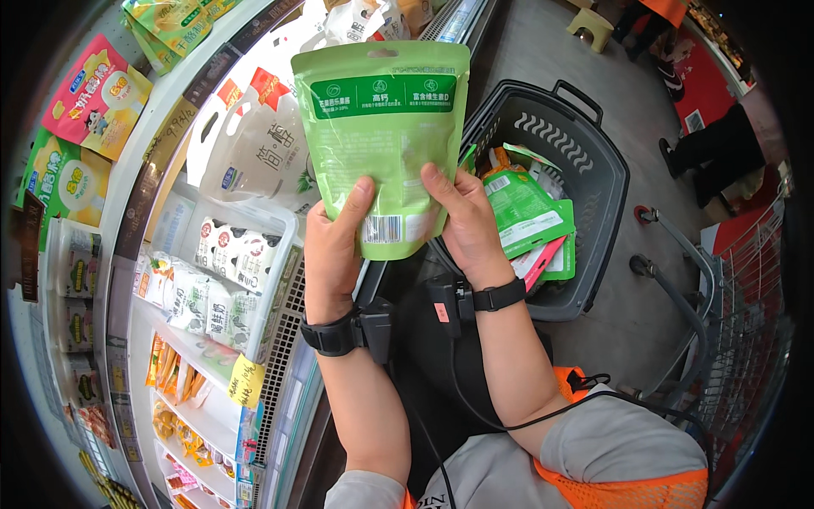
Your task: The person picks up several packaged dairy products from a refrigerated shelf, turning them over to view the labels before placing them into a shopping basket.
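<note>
A light green pouch with a hang hole at its top stands upright before me, its printed back and barcode towards me. My left hand grips its lower left side, thumb on the front. On the lower right side, my right hand holds it the same way; the fingers behind are hidden. Beyond my right hand, a dark grey plastic shopping basket sits on the floor with green pouches and a pink-edged packet inside. Large white handled milk-product pouches stand in the chiller to the left.
A clear bin of milk packets sits in the chiller, above compartments of snacks. Pink and green bags line the upper shelf. On the right are a wire shopping cart, a stool and other people's legs.
</note>
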`<state>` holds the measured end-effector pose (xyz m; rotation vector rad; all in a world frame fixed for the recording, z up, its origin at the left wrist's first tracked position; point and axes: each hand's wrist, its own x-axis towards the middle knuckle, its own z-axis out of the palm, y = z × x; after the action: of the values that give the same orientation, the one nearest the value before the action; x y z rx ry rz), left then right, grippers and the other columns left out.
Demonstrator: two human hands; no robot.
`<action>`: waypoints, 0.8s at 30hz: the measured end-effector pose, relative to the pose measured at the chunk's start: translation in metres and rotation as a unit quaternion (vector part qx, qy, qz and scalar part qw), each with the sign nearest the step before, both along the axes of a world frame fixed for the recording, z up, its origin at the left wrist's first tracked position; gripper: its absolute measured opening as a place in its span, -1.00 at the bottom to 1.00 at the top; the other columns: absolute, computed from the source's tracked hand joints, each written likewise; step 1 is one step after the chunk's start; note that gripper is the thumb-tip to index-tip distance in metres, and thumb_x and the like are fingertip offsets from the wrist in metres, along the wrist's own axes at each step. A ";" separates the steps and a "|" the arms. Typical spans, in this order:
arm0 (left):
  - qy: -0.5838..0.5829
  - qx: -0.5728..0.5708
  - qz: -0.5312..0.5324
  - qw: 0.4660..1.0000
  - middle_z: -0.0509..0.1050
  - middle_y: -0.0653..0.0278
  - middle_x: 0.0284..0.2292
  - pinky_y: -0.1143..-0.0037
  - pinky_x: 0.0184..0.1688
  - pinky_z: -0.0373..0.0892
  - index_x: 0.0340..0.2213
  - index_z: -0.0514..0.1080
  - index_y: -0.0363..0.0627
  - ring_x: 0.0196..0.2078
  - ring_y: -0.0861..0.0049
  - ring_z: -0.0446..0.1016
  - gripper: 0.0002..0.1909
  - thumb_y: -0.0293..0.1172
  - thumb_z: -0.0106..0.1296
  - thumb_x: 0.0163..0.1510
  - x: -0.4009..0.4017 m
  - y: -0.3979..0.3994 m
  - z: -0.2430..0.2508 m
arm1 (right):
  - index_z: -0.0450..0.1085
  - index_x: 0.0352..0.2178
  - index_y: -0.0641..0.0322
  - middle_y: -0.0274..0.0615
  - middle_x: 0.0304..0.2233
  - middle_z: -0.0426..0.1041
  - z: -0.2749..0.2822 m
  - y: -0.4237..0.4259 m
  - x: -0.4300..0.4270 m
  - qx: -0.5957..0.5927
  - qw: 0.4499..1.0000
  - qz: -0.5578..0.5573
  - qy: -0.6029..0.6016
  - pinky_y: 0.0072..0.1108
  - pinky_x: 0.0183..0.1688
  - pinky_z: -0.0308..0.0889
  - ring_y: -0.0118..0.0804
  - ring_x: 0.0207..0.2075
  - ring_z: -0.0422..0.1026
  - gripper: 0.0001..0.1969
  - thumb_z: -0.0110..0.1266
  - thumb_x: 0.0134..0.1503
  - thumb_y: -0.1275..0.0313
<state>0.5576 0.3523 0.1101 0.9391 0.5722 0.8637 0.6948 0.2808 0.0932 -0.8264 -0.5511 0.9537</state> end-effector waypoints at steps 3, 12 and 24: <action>0.048 0.010 0.034 0.998 0.54 0.19 -0.25 0.62 -0.22 0.39 -0.17 0.46 -0.39 -0.29 0.64 0.49 -0.58 -0.20 0.14 0.13 0.000 0.001 0.000 | 0.51 -0.24 0.32 -0.33 -0.30 0.54 -0.005 0.004 -0.004 -0.013 1.000 -0.014 0.001 -0.69 -0.16 0.28 -0.61 -0.27 0.43 -0.64 0.20 0.12 0.20; 0.058 0.042 0.000 0.997 0.51 0.19 -0.18 0.57 -0.14 0.37 -0.10 0.40 -0.37 -0.20 0.60 0.48 -0.55 -0.17 0.05 0.19 0.000 0.001 0.002 | 0.53 -0.26 0.28 -0.33 -0.29 0.55 -0.007 0.007 -0.005 0.014 0.998 -0.033 0.046 -0.70 -0.16 0.29 -0.61 -0.27 0.44 -0.69 0.21 0.12 0.23; 0.051 0.026 -0.001 0.998 0.52 0.22 -0.20 0.60 -0.17 0.37 -0.10 0.42 -0.35 -0.23 0.63 0.48 -0.52 -0.12 0.07 0.17 0.003 -0.002 0.003 | 0.43 -0.13 0.28 -0.29 -0.19 0.51 -0.005 0.010 -0.005 0.024 0.993 -0.011 0.111 -0.64 -0.09 0.32 -0.52 -0.18 0.46 -0.63 0.21 0.11 0.25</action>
<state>0.5611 0.3501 0.1130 1.0358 0.6388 0.8354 0.6896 0.2905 0.0883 -0.6710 -0.3703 0.9942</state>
